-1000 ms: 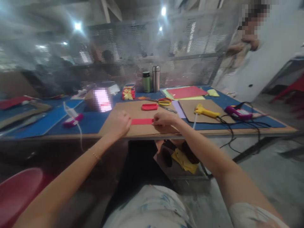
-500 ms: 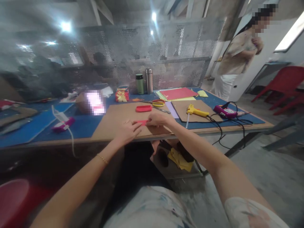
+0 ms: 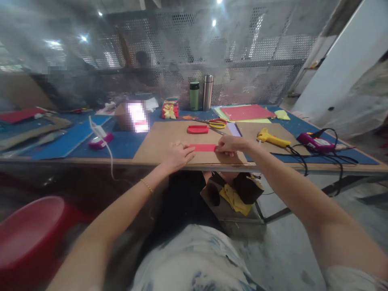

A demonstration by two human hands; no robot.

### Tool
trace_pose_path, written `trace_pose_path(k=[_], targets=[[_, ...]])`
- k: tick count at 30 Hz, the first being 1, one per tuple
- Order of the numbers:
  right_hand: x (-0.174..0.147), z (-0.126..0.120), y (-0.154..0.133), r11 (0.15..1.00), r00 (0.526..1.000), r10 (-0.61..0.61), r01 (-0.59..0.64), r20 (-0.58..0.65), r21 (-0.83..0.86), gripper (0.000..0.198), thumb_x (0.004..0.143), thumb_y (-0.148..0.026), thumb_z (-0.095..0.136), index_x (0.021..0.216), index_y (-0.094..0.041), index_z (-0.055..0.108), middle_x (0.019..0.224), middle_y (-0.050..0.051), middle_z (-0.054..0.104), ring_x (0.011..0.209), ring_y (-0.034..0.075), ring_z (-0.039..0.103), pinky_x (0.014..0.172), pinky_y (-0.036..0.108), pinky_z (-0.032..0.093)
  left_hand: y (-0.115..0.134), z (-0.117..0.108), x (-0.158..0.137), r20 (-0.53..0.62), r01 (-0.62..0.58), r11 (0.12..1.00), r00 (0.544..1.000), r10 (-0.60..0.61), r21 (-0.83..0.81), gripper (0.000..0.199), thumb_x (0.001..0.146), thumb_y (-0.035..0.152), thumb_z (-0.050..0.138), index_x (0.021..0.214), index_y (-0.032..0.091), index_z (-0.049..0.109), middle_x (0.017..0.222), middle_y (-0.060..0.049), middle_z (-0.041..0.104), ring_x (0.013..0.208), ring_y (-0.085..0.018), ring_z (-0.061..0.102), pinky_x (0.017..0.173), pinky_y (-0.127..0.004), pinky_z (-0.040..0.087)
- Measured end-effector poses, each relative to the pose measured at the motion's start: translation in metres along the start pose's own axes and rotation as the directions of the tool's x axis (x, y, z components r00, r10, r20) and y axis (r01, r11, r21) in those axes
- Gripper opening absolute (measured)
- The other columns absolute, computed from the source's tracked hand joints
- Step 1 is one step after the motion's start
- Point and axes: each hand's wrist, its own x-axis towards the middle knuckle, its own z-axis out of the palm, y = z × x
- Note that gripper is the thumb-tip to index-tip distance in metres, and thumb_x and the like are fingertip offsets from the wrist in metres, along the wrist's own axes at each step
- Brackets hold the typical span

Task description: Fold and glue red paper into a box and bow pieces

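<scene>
A flat red paper strip (image 3: 205, 148) lies across the brown cardboard sheet (image 3: 163, 133) close to the table's front edge. At its left end my left hand (image 3: 179, 156) lies with fingers stretched out, their tips touching the strip. My right hand (image 3: 229, 144) is closed, its fingers curled in a pinch at the right end. A folded red paper piece (image 3: 197, 129) sits just beyond the strip. Behind it are yellow-and-red-handled scissors (image 3: 217, 123), and a metal blade (image 3: 218, 131) lies nearby.
On the right are a yellow glue gun (image 3: 273, 138) and a purple power strip (image 3: 317, 142) with black cords. A green tumbler (image 3: 194, 96) and steel flask (image 3: 208, 93) stand at the back beside red paper (image 3: 247, 112). A lit phone (image 3: 137, 117) stands left. A red stool (image 3: 33, 230) is below.
My hands have moved apart, and more of the red strip shows between them. The view has shifted left, and the person standing at the right is out of it.
</scene>
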Motion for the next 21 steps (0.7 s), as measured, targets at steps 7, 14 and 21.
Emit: trace_pose_path(k=[7, 14, 21], targets=[[-0.008, 0.017, 0.010, 0.935, 0.884, -0.305, 0.207, -0.355, -0.289, 0.020, 0.100, -0.022, 0.057, 0.100, -0.016, 0.076, 0.101, 0.013, 0.078, 0.092, 0.024, 0.070, 0.077, 0.029, 0.048, 0.004, 0.001, -0.003, 0.014, -0.008, 1.000, 1.000, 0.008, 0.026, 0.046, 0.112, 0.047, 0.045, 0.140, 0.026, 0.075, 0.132, -0.015, 0.071, 0.117, -0.031, 0.053, 0.097, -0.043, 0.037], [0.004, 0.061, 0.010, 0.803, 0.712, -0.595, 0.506, -0.372, -0.317, 0.033, 0.098, -0.009, 0.045, 0.103, -0.014, 0.077, 0.105, 0.015, 0.072, 0.100, 0.025, 0.063, 0.087, 0.031, 0.045, 0.017, -0.016, 0.009, 0.018, 0.114, 0.993, 0.993, -0.113, -0.026, 0.035, 0.107, 0.039, 0.053, 0.114, 0.018, 0.081, 0.126, -0.017, 0.069, 0.116, -0.030, 0.059, 0.100, -0.043, 0.040], [0.008, 0.061, 0.021, 0.806, 0.713, -0.590, 0.498, -0.379, -0.319, 0.038, 0.099, -0.007, 0.045, 0.113, -0.015, 0.079, 0.107, 0.015, 0.070, 0.102, 0.025, 0.063, 0.089, 0.032, 0.044, 0.034, -0.029, 0.050, 0.344, 0.413, 0.903, 0.870, -0.354, -0.114, 0.035, 0.097, 0.051, 0.060, 0.091, 0.018, 0.072, 0.088, -0.010, 0.070, 0.082, -0.025, 0.063, 0.069, -0.036, 0.040]])
